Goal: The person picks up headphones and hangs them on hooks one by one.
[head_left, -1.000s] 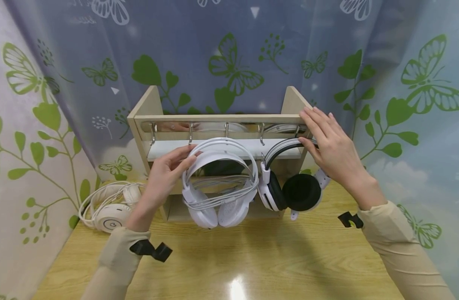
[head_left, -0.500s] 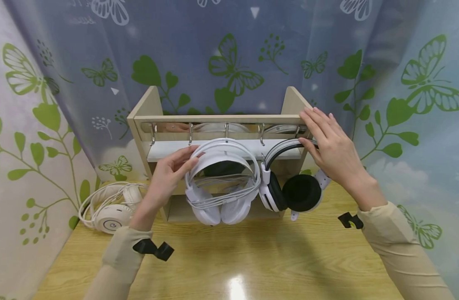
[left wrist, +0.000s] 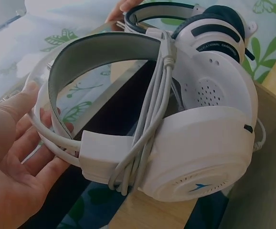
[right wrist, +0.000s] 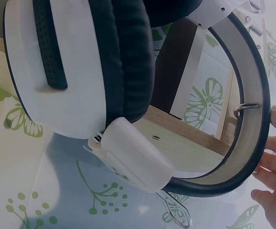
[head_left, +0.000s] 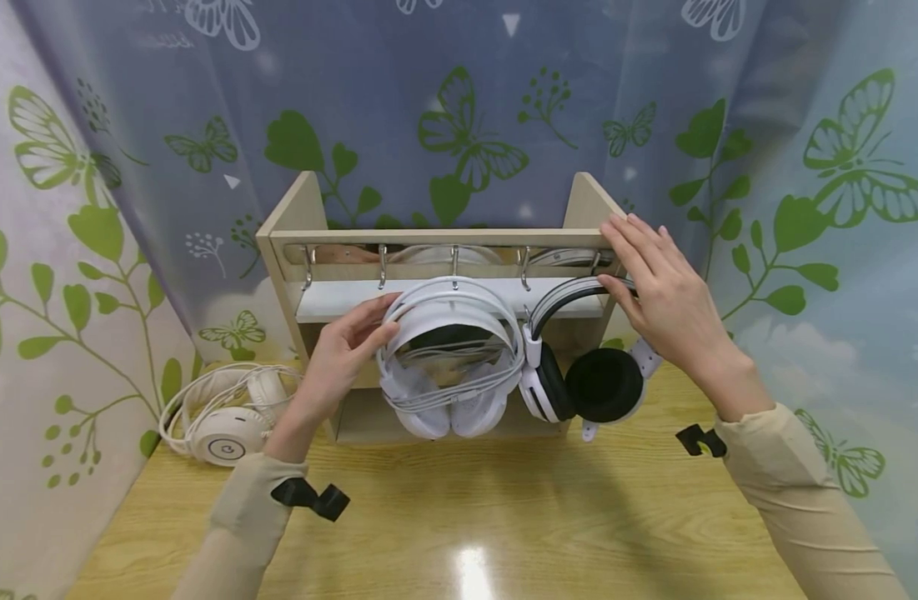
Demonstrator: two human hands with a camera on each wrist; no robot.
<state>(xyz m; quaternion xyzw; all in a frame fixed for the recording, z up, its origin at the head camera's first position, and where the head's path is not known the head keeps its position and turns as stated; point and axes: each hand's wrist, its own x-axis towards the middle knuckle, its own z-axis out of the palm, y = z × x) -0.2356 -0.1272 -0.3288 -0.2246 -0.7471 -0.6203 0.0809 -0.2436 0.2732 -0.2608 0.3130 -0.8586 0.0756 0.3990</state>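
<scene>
White headphones [head_left: 477, 414], a pale cord bundled across them, hang in front of the rack's middle hook [head_left: 454, 265]; whether the hook bears them is unclear. My left hand [head_left: 337, 360] holds the left side of their headband, thumb and fingers around it in the left wrist view. To their right, black-and-white headphones [head_left: 539, 379] hang by the band at the rack's right end, and a hook [right wrist: 247, 109] shows inside that band in the right wrist view. My right hand [head_left: 672, 304] rests with extended fingers on the rack's right corner, thumb by that band.
The wooden rack [head_left: 428, 237] has a metal strip with several hooks and a white shelf [head_left: 338, 300] beneath. Cream headphones [head_left: 229, 433] with a coiled cord lie on the wooden table [head_left: 398, 517] at the left. A patterned curtain [head_left: 383, 83] stands behind.
My left hand and the white headphones have shifted a little to the right, and the earcups have risen slightly towards the rack. My right hand has stayed in place.
</scene>
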